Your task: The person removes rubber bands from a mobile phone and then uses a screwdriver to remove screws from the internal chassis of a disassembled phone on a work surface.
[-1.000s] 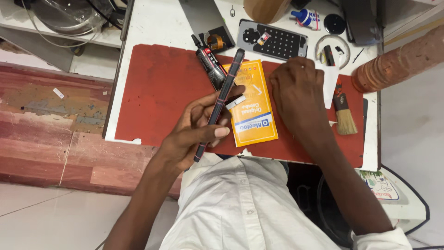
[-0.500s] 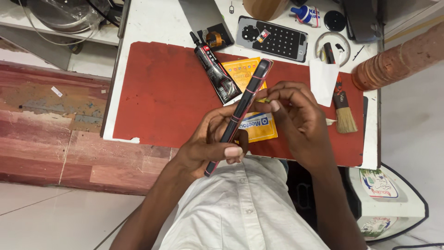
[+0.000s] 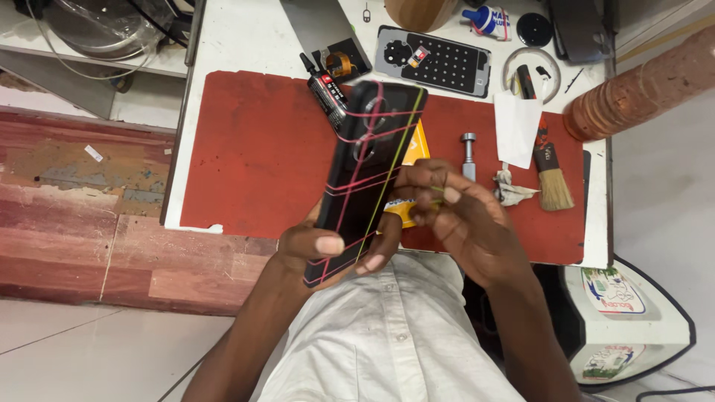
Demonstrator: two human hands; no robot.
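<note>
my left hand [image 3: 328,246] is closed around the lower end of a black phone [image 3: 369,175], thumb and fingertips pressed on its back, holding it tilted above the near edge of the red mat [image 3: 253,156]. the phone is wrapped with pink and yellow-green rubber bands [image 3: 372,115] crossing its back. my right hand [image 3: 454,212] sits just beside the phone's right edge, fingers curled and pinching a thin yellow-green band that runs along that edge. under the phone a yellow packet [image 3: 413,152] lies on the mat, mostly hidden. near the far edge of the mat a dark glue tube [image 3: 328,93] lies at an angle, and beyond it on the white worktop [image 3: 231,37] rests a dark phone back cover [image 3: 436,59] dotted with small holes. toward the right side of the mat stand a small metal roller tool [image 3: 468,152], a crumpled bit of tissue [image 3: 514,190], a white paper slip [image 3: 518,126] and a brush [image 3: 551,175] with pale bristles. a brown cylinder [image 3: 644,82] lies at the worktop's right edge.
</note>
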